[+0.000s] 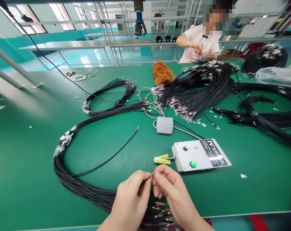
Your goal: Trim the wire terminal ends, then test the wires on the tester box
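Between thumb and forefinger, my left hand (133, 195) pinches a black cable near its stripped end. The fingertips of my right hand (171, 189) close on the thin coloured wires (152, 175) coming out of that end. Under both hands runs a bundle of black cables (87, 189), its stripped ends showing coloured wires (163, 211) below my right hand. One single cable (109, 158) curves away from the bundle, its bare tip pointing up. Just beyond my hands sits a white control box (191, 155) with a lit green button and a yellow clip (163, 159) on its shaft.
A grey box (164, 125) with pale leads lies behind the control box. More black cable bundles (208, 86) cover the back right of the green table (34, 160). An orange fluffy duster (163, 73) lies near them. Across the table, a person (200, 43) handles wires.
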Action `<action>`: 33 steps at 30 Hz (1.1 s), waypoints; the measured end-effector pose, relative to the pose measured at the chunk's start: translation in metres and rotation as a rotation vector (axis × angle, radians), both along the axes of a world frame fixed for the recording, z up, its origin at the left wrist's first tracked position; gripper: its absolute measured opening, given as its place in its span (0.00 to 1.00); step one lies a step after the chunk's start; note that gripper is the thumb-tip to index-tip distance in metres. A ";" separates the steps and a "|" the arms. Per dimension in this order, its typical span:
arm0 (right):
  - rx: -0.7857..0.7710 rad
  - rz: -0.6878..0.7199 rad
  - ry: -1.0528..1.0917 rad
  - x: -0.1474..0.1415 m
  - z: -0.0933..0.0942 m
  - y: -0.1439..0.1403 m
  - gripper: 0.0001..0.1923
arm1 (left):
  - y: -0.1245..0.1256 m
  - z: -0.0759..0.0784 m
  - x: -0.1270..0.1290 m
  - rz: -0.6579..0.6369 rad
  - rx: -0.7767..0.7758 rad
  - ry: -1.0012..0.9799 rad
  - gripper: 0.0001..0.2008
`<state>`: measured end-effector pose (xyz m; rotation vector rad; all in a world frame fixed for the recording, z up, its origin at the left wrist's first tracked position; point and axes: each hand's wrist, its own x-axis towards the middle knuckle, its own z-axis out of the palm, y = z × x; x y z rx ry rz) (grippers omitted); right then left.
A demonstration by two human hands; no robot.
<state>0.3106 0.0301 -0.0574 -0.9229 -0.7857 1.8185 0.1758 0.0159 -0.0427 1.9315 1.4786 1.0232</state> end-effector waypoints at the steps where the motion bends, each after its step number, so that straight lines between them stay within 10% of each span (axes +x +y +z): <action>1: -0.016 -0.004 0.018 -0.001 0.000 -0.001 0.14 | 0.000 0.000 0.000 0.006 -0.053 -0.039 0.06; 13: -0.036 -0.025 -0.049 0.000 -0.006 0.000 0.15 | 0.008 0.010 -0.002 0.017 -0.447 -0.498 0.03; 33: -0.071 0.019 -0.087 -0.005 -0.003 0.005 0.16 | 0.013 0.003 0.001 -0.038 -0.517 -0.673 0.08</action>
